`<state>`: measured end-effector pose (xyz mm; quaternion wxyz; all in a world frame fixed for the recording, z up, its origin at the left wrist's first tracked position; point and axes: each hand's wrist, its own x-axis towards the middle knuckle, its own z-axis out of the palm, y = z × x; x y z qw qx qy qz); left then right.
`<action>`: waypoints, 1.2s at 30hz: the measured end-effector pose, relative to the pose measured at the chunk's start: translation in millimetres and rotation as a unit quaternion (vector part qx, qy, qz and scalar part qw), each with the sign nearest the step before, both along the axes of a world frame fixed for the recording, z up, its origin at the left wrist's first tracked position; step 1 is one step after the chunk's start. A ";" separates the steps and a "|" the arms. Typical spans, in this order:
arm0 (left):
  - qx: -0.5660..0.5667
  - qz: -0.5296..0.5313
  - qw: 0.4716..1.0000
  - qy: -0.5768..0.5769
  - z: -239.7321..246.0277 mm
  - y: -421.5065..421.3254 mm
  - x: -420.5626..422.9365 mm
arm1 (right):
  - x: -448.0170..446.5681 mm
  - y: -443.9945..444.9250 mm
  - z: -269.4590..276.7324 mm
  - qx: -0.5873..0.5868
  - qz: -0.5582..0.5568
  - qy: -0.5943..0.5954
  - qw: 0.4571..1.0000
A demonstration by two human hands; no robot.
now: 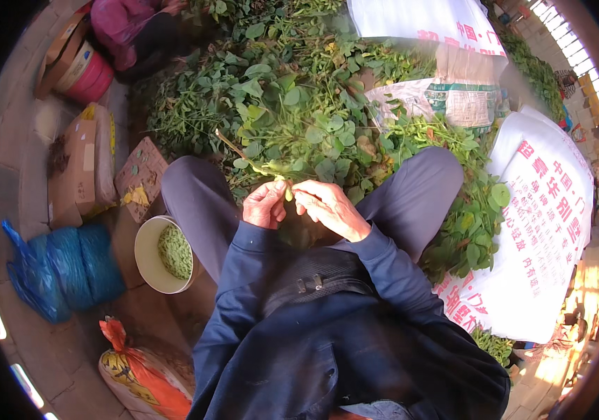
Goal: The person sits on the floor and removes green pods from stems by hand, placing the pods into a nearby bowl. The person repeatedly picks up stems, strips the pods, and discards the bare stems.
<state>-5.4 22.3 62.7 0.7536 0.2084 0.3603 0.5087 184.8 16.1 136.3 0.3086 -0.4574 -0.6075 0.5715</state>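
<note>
Between my raised knees, my left hand [265,204] pinches a cut bean stalk [240,153] near its podded end. The stalk's bare brown end slants up and away to the left. A plump green bean pod [289,193] hangs between the fingertips of both hands. My right hand [332,208] meets it from the right, with thumb and forefinger closed at the pod; the exact contact is partly hidden by the fingers. A big heap of leafy bean plants [299,100] with pods lies just beyond my hands. Left of my knee stands a white bucket [144,252] holding shelled green beans [175,253].
Left of the bucket lie a full blue plastic bag [76,268], a cardboard box [74,168] and an orange-tied sack [144,378]. White printed sheets [546,220] cover plants at right; a woven sack [462,100] lies beyond. Another person [126,31] sits at upper left beside a pink bucket [92,79].
</note>
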 end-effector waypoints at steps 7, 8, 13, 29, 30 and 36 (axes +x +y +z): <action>-0.024 0.024 0.998 0.052 1.8 -0.8 4.2 | -0.5 -1.3 2.0 -0.057 -0.008 0.054 0.997; -0.025 0.022 0.998 0.055 1.1 -1.1 4.1 | -0.2 0.1 2.0 -0.063 -0.006 0.053 0.997; -0.020 0.012 1.000 0.012 -4.0 -4.0 1.6 | 2.8 1.2 1.0 -0.103 0.007 0.123 0.987; 0.007 -0.064 0.987 0.149 19.4 -11.5 -0.4 | -4.6 -7.6 -10.3 -0.122 -0.028 0.115 0.985; 0.001 -0.070 0.988 0.137 17.3 -12.9 -1.4 | -3.4 -8.8 -12.4 -0.125 -0.037 0.113 0.985; -0.005 -0.098 0.985 0.139 6.3 -24.9 -9.0 | 0.2 -1.9 -24.4 -0.062 -0.062 0.029 0.996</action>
